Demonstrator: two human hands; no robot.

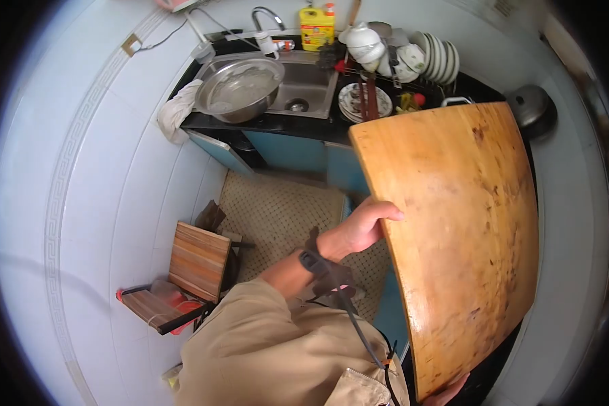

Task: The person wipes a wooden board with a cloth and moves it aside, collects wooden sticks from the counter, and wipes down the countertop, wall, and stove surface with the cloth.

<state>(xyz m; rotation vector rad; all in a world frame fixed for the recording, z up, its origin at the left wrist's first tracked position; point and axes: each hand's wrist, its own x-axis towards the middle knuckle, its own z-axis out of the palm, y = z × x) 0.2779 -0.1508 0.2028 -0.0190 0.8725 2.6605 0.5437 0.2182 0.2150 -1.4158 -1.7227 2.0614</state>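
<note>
Pinching the board (457, 237) is the left hand (367, 224); the right hand (448, 392), at its near edge, shows no clear grip. Even support should prevent tipping.

My honey-coloured wooden board (453, 243) is kinda shiny, dark blotches mostly down its right side, broad face toward me, edges in my hands (364, 226).

Board (457, 243) partly hides right hand (448, 393).

Walls (142, 196) white-tiled, with patterned border (55, 203). Floor (277, 206) beige, dark lattice pattern. Teal cabinets (287, 151) stand beneath black counter (301, 123).
</note>
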